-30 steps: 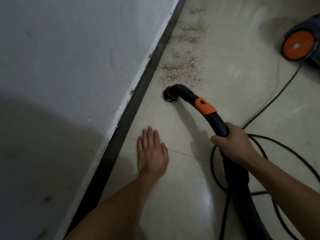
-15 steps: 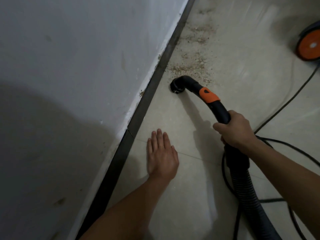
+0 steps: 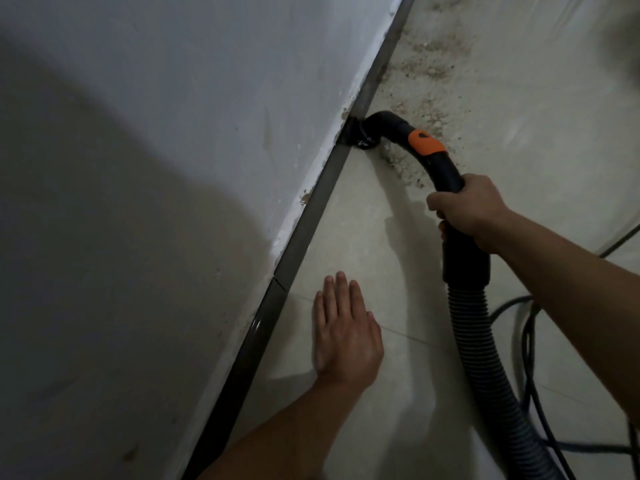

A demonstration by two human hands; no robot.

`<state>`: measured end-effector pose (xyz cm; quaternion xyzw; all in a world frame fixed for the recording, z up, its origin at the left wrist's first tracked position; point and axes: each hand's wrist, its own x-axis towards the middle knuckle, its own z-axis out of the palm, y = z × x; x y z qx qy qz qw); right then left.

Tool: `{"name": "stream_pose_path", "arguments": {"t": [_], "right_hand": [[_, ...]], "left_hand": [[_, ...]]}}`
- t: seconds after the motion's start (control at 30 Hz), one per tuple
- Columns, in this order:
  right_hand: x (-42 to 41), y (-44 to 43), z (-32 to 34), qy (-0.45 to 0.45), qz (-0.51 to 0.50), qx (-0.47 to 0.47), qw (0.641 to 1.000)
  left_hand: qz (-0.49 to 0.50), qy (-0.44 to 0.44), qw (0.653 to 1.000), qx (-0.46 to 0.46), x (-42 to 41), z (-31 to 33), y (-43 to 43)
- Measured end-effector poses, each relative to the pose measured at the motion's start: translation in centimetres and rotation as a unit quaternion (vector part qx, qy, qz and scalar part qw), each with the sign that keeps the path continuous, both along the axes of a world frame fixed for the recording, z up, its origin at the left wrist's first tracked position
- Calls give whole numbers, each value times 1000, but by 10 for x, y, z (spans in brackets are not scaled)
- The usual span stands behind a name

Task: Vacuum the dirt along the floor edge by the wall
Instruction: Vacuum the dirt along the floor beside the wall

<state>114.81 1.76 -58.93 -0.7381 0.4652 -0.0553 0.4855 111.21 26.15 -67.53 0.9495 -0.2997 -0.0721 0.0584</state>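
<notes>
Right hand is clamped round the black curved vacuum handle, angling its nozzle against the dark skirting strip of the wall on the left, likely to reach the edge. Left hand lies flat, fingers together, on the near floor tile, probably as a prop. Sandy dirt runs along the edge farther off, just right of the nozzle.

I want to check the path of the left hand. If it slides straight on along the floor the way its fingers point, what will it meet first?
Probably bare floor first, then the vacuum nozzle against the baseboard; the left hand points up-frame, though depth is unclear.
</notes>
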Motion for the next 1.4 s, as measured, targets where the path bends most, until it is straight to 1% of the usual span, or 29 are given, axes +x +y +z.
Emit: {"name": "stream_pose_path", "arguments": {"t": [0.2,0.3,0.37,0.43,0.53,0.63,0.73,0.87,1.0,1.1,1.17,1.23,1.33,1.4], "right_hand": [[-31,17,3,4,42,8,999],[-66,32,8,10,84,4,996],[-95,44,12,24,126,-8,992],[-128,55,15,38,146,-29,988],[-180,59,17,47,107,-69,991],[-228,47,19,42,26,-58,997],[-256,29,20,40,-42,-69,996],[-252,15,11,21,-106,-73,991],[-226,7,-5,0,-124,-58,991],[-204,-10,-10,-10,-138,-58,989],[-191,-18,-11,-18,-132,-49,990],[-185,-13,-12,-18,-104,-43,993],[-185,1,-16,5,-46,-60,997],[-185,2,-16,11,-36,-71,997]], "left_hand": [[3,-7,1000,-1,1,5,1],[4,-13,1000,-19,0,6,1],[5,-17,1000,-26,-1,7,2],[8,-19,999,-25,-1,6,2],[3,-22,1000,-10,0,3,3],[-2,-24,1000,-1,0,1,2],[-15,-19,1000,-2,2,6,-3],[-29,-1,1000,-12,23,11,-31],[31,14,998,-47,47,13,-75],[61,-14,997,-52,49,3,-88],[63,-34,996,-48,49,-3,-90],[59,-35,997,-40,48,-4,-89],[57,-35,997,-34,50,-3,-90],[56,-35,997,-32,49,-4,-90]]}}
